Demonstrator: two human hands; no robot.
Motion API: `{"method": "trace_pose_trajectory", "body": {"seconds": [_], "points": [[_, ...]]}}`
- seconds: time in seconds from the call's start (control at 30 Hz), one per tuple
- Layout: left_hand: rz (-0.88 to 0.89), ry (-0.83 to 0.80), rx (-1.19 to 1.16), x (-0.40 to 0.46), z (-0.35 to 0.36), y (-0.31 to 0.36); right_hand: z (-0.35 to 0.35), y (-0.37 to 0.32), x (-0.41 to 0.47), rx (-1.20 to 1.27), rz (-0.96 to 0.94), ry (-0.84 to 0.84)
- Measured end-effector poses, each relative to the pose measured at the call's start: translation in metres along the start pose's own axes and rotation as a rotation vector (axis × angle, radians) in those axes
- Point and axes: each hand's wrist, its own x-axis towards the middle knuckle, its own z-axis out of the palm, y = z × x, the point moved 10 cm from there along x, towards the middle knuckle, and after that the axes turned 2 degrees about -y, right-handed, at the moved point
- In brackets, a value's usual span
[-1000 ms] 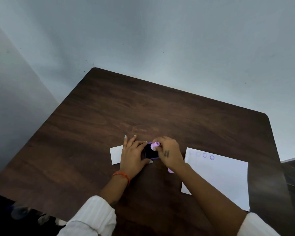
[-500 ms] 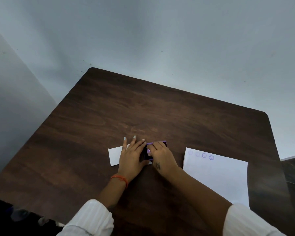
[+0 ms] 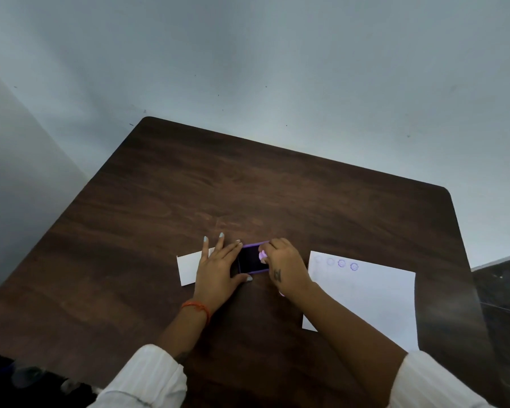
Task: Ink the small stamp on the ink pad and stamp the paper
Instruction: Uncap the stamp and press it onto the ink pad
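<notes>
A small purple-rimmed ink pad [image 3: 250,258] with a dark inked face lies on the brown table [image 3: 248,187]. My left hand [image 3: 218,266] rests flat against the pad's left side, fingers spread, thumb along its near edge. My right hand [image 3: 283,266] pinches a small lilac stamp [image 3: 262,255] at the pad's right part; whether it touches the ink I cannot tell. A white sheet of paper [image 3: 374,298] lies to the right, with a row of purple round stamp marks [image 3: 348,265] along its far edge.
A small white card [image 3: 189,267] lies under my left hand's outer edge. A bit of lilac plastic [image 3: 281,294] peeks out beneath my right wrist. A dark surface [image 3: 501,284] stands past the table's right edge. Pale walls close the far sides.
My right hand pressed down over the pad half a second ago, hiding the stamp; now it sits further right and the stamp shows again. My left hand has stayed put.
</notes>
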Motion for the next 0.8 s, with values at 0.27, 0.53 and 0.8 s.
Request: {"method": "trace_pose_trajectory", "body": {"seconds": [0.27,0.53,0.8], "points": [[0.0,-0.018,-0.003,0.002,0.002,-0.001,0.009,-0.01,-0.001,-0.106,-0.092,0.008],[0.002,-0.05,0.038,0.001,0.0,0.004,-0.015,0.018,0.002,0.338,0.179,0.078],[-0.018,0.002,-0.065,-0.002,-0.007,0.011,-0.013,0.079,-0.078,1.785,0.714,0.336]]}}
